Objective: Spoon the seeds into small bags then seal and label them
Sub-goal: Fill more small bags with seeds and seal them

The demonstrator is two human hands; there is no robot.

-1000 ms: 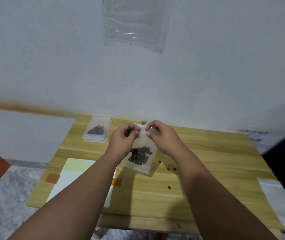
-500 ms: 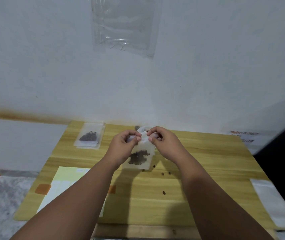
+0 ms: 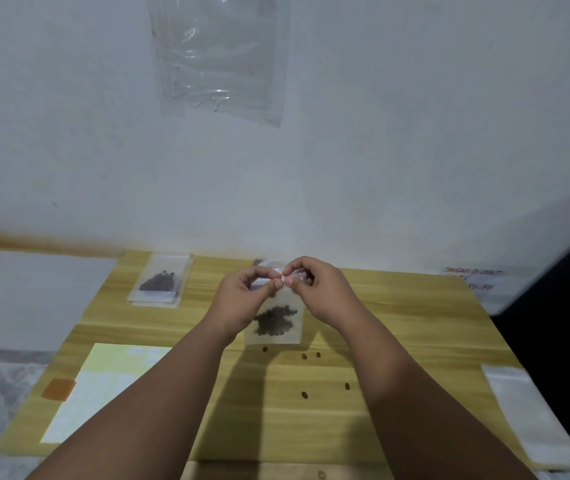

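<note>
Seed bag top pinched by left hand, right hand | second bag flat | loose seeds: 5

1. I see through one wide-angle camera, worn on the person's head, looking forward and down.
2. It faces the wall, which fills the upper half; the table lies low in frame.
3. It sits close: both arms enter from the bottom edge.

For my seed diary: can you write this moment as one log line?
step: sealing small bag | left hand: pinches top | right hand: pinches top | contents: dark seeds | loose seeds: on table
</note>
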